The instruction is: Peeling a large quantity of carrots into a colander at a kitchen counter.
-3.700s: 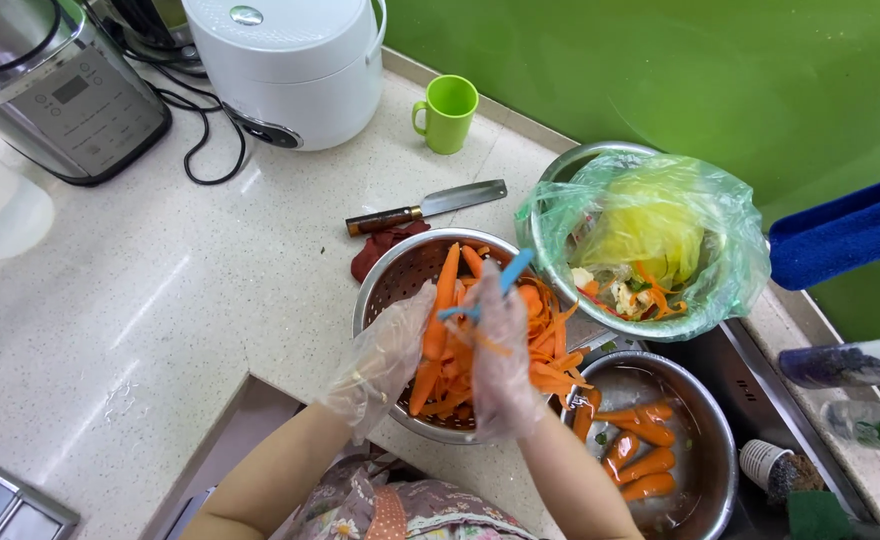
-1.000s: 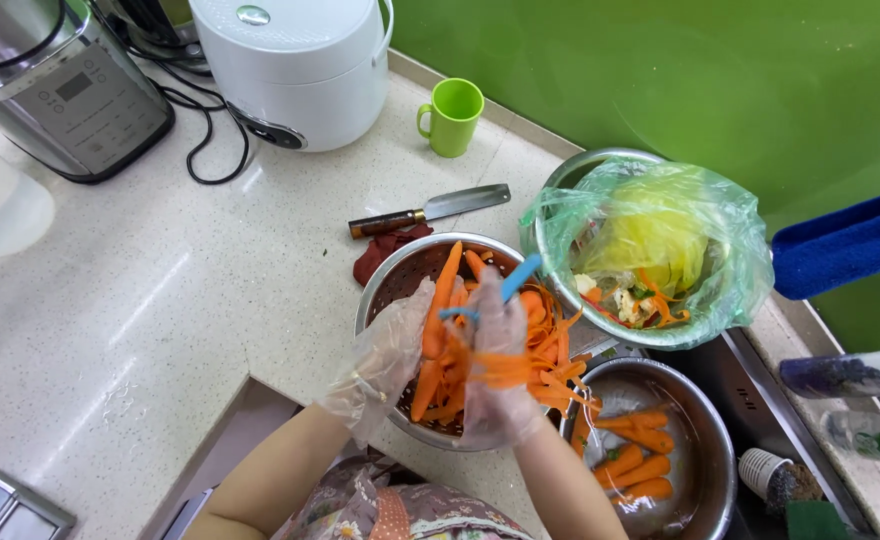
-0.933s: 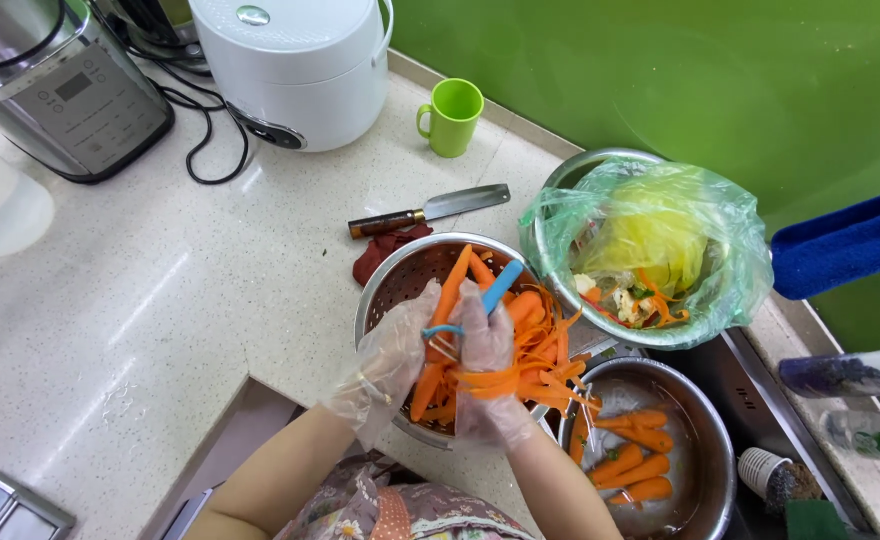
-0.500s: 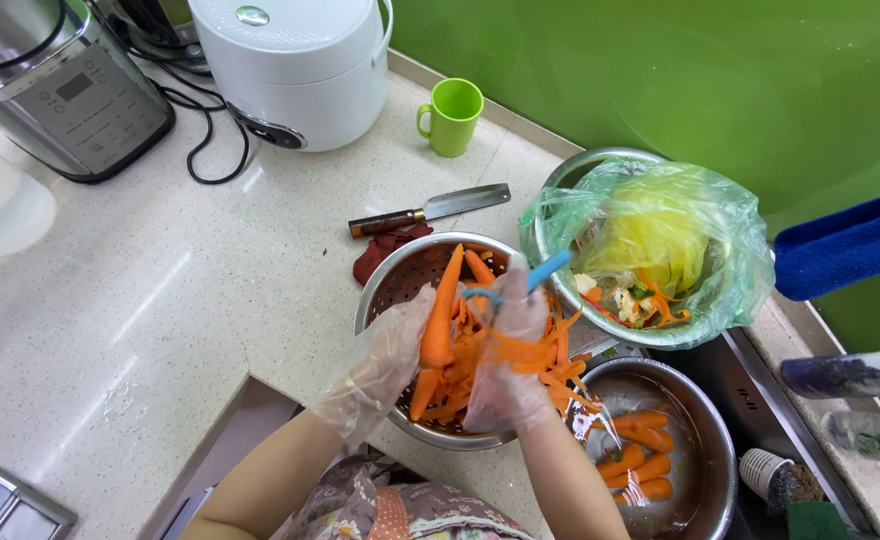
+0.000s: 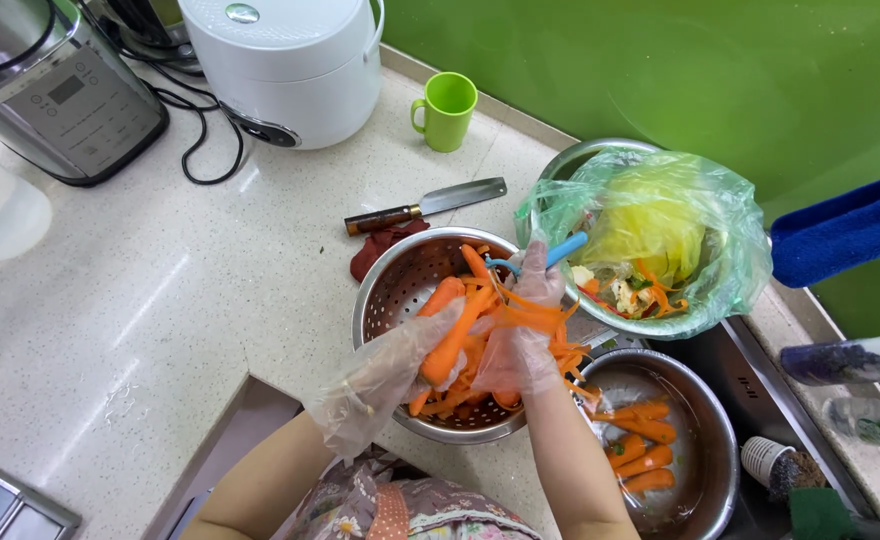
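Both hands wear thin clear plastic gloves. My left hand [image 5: 400, 360] grips an orange carrot [image 5: 452, 335] and holds it slanted over a steel colander [image 5: 390, 285]. My right hand [image 5: 520, 335] holds a blue peeler [image 5: 545, 256] at the far end of the carrot, with long orange peel strips draped over its fingers. The colander holds more carrots and a heap of peelings [image 5: 535, 350].
A steel bowl [image 5: 715, 440] with peeled carrots in water sits in the sink at the right. A bowl lined with a green plastic bag [image 5: 730, 240] holds scraps. A knife [image 5: 430, 205], a green mug [image 5: 447, 110], a white rice cooker [image 5: 285, 60] and a steel cooker [image 5: 55, 95] stand on the counter.
The peeler has travelled up and right past the carrot's tip. The carrot has tilted lower and more to the left in my left hand. Peel strips hang from my right hand.
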